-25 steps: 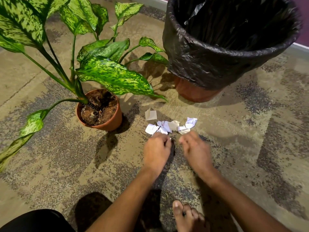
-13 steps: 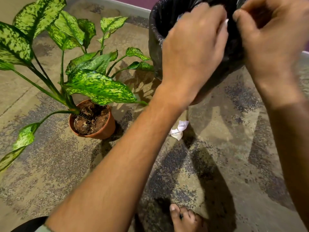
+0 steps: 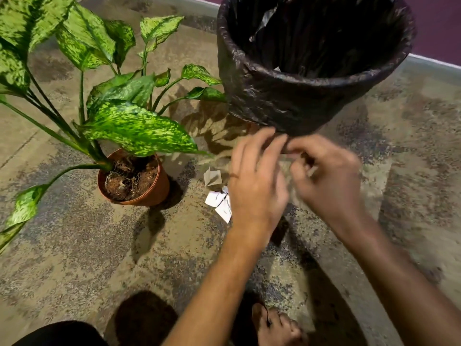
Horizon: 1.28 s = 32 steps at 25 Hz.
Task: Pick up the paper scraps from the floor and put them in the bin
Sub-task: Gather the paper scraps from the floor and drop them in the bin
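Several white paper scraps [image 3: 216, 199] lie on the mottled floor between the plant pot and my hands, and one folded scrap [image 3: 212, 176] stands a little farther back. The bin [image 3: 262, 101], lined with a black bag, stands just beyond my hands; its inside is dark. My left hand [image 3: 257, 188] hovers over the right part of the scraps with fingers spread and nothing in it, hiding the scraps beneath. My right hand [image 3: 331, 181] is beside it, low in front of the bin, blurred, with fingers curled. Whether it holds a scrap cannot be seen.
A potted plant [image 3: 134, 182] with large speckled green leaves stands left of the scraps, its leaves reaching toward the bin. My bare foot [image 3: 273, 325] is at the bottom edge. A purple wall [image 3: 439, 26] runs behind the bin.
Both hands rose from the scraps to the bin's mouth, then came back down to floor level in front of the bin. Fewer scraps show on the floor than a second ago.
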Motion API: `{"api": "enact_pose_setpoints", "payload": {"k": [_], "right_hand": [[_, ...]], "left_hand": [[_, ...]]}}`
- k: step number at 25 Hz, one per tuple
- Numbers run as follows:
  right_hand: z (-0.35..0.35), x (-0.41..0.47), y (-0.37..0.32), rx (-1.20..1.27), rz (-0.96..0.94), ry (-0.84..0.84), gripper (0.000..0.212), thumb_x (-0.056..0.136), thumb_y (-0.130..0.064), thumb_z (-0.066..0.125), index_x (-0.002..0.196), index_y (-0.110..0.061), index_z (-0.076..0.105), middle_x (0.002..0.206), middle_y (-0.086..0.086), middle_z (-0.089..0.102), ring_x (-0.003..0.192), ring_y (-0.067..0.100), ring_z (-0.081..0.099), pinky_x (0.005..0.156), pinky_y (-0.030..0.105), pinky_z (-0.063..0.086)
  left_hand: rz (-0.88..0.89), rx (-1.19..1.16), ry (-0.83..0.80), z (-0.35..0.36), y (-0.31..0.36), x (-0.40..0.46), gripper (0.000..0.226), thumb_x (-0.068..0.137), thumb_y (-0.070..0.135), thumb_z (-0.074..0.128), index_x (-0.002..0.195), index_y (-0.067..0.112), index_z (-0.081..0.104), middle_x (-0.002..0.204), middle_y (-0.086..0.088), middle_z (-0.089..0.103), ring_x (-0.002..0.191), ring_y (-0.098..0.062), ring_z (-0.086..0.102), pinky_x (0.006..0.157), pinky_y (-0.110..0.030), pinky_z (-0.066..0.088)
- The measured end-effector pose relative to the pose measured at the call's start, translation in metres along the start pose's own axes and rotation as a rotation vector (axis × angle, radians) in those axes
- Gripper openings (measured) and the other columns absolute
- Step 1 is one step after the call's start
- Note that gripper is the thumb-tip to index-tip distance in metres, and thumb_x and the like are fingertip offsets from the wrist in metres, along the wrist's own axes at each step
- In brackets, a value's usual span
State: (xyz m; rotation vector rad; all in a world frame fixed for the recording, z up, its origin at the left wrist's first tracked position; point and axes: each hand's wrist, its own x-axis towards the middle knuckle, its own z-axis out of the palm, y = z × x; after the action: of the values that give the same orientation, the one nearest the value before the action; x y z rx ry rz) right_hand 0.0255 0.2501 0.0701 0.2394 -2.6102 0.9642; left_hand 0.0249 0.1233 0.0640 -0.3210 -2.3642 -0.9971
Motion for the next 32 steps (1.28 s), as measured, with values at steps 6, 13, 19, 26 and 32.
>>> {"api": "enact_pose_setpoints", "payload": {"k": [6, 13, 19, 26, 32], "right_hand": [[0.087, -0.019, 0.068, -0.29, 0.276, -0.823, 0.105, 0.068, -0.046, 0.081, 0.151, -0.04, 0.017, 0.148, 0.002, 0.033, 0.13, 0.028, 0.042, 0.1, 0.035, 0.042], [0.135, -0.009, 0.056, -0.365, -0.055, -0.844, 0.084, 0.078, -0.036, 0.073, 0.147, -0.045, 0.025, 0.133, 0.001, 0.039, 0.117, 0.026, 0.046, 0.086, 0.037, 0.048], [0.138, -0.026, 0.039, -0.242, -0.121, -0.757, 0.053, 0.086, 0.0, 0.056, 0.131, -0.027, 0.057, 0.125, 0.001, 0.052, 0.107, 0.024, 0.058, 0.092, 0.036, 0.051], [0.049, 0.016, -0.012, -0.021, -0.042, -0.381, 0.03, 0.091, -0.014, 0.064, 0.12, -0.023, 0.066, 0.109, -0.008, 0.059, 0.093, 0.01, 0.058, 0.087, 0.032, 0.055], [-0.059, 0.102, -0.071, -0.058, -0.206, 0.137, 0.031, 0.086, -0.021, 0.067, 0.116, -0.02, 0.068, 0.112, 0.001, 0.065, 0.101, 0.011, 0.057, 0.085, 0.012, 0.039]], "left_hand": [[-0.544, 0.368, -0.491, 0.004, -0.086, -0.088, 0.074, 0.083, 0.034, 0.07, 0.143, 0.012, 0.032, 0.148, -0.011, 0.033, 0.135, -0.033, 0.028, 0.113, -0.046, 0.029], [-0.566, 0.507, -0.791, 0.01, -0.124, -0.078, 0.08, 0.081, 0.043, 0.071, 0.144, 0.019, 0.028, 0.148, -0.01, 0.031, 0.129, -0.033, 0.033, 0.106, -0.042, 0.036], [-0.537, 0.384, -0.71, 0.005, -0.123, -0.076, 0.056, 0.084, 0.015, 0.07, 0.135, 0.026, 0.05, 0.142, -0.003, 0.046, 0.127, -0.023, 0.044, 0.108, -0.038, 0.04], [-0.575, 0.225, -0.567, -0.006, -0.116, -0.07, 0.038, 0.086, 0.015, 0.068, 0.123, 0.016, 0.061, 0.128, 0.003, 0.054, 0.114, -0.013, 0.051, 0.106, -0.028, 0.042], [-0.408, 0.14, -0.454, -0.008, -0.094, -0.043, 0.018, 0.08, 0.007, 0.069, 0.096, 0.014, 0.07, 0.105, -0.004, 0.063, 0.091, -0.019, 0.058, 0.074, -0.022, 0.048]]}}
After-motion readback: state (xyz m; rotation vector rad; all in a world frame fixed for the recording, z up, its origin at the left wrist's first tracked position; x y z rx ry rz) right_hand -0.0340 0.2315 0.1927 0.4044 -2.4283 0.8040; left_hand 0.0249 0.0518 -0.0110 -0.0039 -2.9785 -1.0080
